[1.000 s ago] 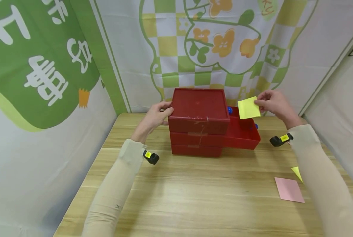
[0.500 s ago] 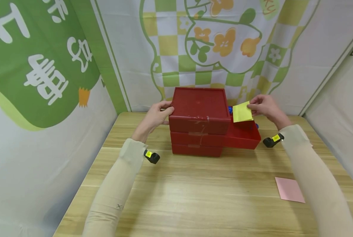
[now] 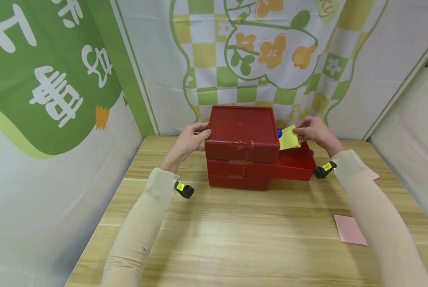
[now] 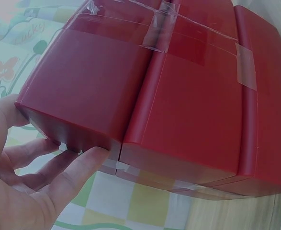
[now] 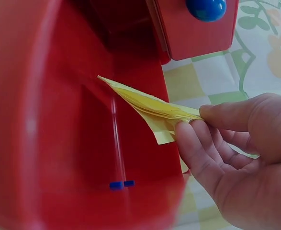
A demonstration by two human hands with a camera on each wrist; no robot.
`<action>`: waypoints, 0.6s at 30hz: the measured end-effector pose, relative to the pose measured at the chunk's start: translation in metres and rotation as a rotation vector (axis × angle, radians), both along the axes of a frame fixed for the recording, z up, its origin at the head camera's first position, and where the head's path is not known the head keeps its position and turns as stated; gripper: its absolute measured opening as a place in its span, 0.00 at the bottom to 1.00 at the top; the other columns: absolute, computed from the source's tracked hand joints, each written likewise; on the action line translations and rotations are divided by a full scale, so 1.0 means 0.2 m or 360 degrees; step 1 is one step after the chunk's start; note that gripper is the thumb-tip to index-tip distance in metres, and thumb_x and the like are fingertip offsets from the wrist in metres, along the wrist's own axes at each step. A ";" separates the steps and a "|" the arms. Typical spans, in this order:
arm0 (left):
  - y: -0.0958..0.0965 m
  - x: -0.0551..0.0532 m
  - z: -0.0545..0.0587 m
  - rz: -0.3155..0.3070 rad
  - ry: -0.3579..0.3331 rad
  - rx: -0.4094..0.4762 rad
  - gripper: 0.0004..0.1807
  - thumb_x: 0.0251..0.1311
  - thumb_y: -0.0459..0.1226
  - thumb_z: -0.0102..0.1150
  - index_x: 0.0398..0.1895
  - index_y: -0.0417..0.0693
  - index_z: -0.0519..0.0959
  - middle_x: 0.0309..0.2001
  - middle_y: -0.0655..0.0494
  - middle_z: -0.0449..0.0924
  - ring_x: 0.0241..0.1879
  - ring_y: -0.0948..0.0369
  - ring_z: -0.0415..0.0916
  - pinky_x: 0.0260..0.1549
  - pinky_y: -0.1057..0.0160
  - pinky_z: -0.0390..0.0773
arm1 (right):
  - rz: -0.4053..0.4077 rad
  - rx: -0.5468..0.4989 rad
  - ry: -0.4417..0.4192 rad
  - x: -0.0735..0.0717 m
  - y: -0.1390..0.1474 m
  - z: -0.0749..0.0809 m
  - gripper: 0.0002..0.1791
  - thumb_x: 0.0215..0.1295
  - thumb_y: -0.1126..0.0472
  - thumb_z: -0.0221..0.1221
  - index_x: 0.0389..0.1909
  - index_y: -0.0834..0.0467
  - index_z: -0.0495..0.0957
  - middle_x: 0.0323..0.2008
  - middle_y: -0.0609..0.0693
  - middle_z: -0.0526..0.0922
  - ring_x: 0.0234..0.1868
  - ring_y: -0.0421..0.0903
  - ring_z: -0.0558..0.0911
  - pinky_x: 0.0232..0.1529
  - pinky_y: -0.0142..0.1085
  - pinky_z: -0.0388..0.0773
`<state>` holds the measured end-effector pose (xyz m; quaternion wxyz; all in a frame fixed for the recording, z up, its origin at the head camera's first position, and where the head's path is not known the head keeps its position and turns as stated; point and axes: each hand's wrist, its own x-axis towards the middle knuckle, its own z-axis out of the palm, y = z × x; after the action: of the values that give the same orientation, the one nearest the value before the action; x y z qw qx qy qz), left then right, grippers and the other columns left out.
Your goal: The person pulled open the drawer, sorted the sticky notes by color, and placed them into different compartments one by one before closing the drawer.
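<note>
A red three-tier drawer unit stands on the table, its middle drawer pulled out to the right. My left hand rests against the unit's left side, fingers fairly straight and touching the top tier near its corner, as the left wrist view shows. With thumb and fingers my right hand pinches a thin stack of yellow sticky notes. In the right wrist view the stack is tilted, its free end over the drawer's inside. Blue round knobs show on the top tier and at the pulled-out drawer's end.
A pink sticky note lies on the wooden table at the right, and part of another pink note shows beside the right sleeve. Clear tape crosses the unit's tiers. A patterned cloth hangs close behind.
My right hand has moved left and slightly down with the yellow sticky notes, bringing them close to the unit over the pulled-out drawer. My left hand has stayed in place.
</note>
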<state>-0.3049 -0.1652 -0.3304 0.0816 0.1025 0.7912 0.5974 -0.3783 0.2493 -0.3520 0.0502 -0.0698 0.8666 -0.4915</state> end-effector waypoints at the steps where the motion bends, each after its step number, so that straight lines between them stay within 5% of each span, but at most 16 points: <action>1: 0.00 0.00 0.00 -0.0001 0.0000 0.0003 0.28 0.73 0.41 0.50 0.74 0.47 0.62 0.64 0.45 0.67 0.60 0.53 0.68 0.44 0.57 0.86 | 0.0007 0.0006 -0.0002 0.00 0.00 0.00 0.16 0.67 0.66 0.60 0.46 0.74 0.70 0.29 0.48 0.80 0.24 0.40 0.81 0.28 0.35 0.86; 18: 0.00 0.01 0.00 -0.0005 0.0004 -0.0001 0.28 0.73 0.42 0.50 0.73 0.47 0.63 0.64 0.45 0.67 0.60 0.53 0.68 0.47 0.55 0.86 | -0.0003 0.0131 0.0054 0.03 -0.03 0.04 0.13 0.68 0.67 0.57 0.46 0.74 0.71 0.34 0.56 0.81 0.26 0.40 0.83 0.31 0.38 0.87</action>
<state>-0.3036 -0.1659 -0.3296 0.0815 0.1044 0.7912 0.5970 -0.3721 0.2441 -0.3449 0.0378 -0.0753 0.8870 -0.4541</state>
